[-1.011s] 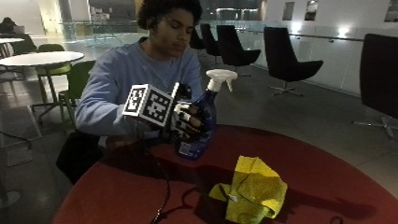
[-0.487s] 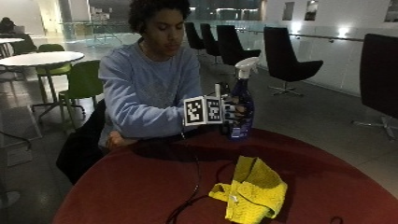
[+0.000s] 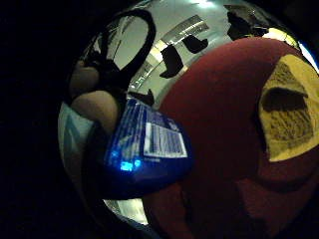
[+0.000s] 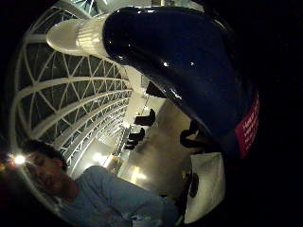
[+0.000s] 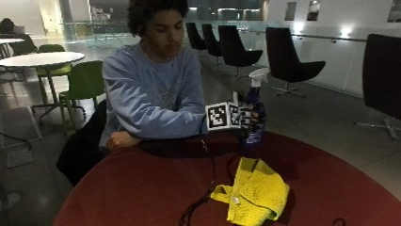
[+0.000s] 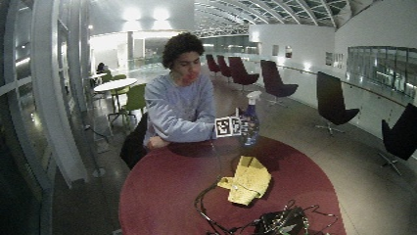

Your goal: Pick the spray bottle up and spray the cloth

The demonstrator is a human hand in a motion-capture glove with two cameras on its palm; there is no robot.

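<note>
Outside view: a person sits at a round dark-red surface (image 5: 156, 188) with the black-gloved right hand (image 5: 249, 118) wrapped round the body of a dark blue translucent spray bottle with a white trigger head (image 5: 254, 113). The grip is closed on the bottle, fingers curled round its middle, bottle upright. Its base looks just at or barely above the surface near the far edge; cannot tell if it touches. The white nozzle points away from the person, toward the chairs, not down at the cloth, so my read is the bottle is being carried or lifted and has yet to be aimed. A crumpled yellow microfibre cloth (image 5: 253, 195) lies on the surface nearer the camera, well apart from the bottle, bunched rather than spread flat. The bare left hand (image 5: 122, 140) rests on the surface edge, likely just bracing. Little finger side palm view: bottle base and white label (image 3: 149, 149) fill the near field, close to the palm, with the yellow cloth (image 3: 286, 114) off to one side on the red top, which fits the palm facing across the surface toward it. Thumb side palm view: blue bottle shoulder and white neck (image 4: 180, 61) sit right against the camera. No finger visibly on the trigger; hard to tell. Judged stage: bottle picked up, spraying not done. Next it needs bringing over and tilting at the cloth.
</note>
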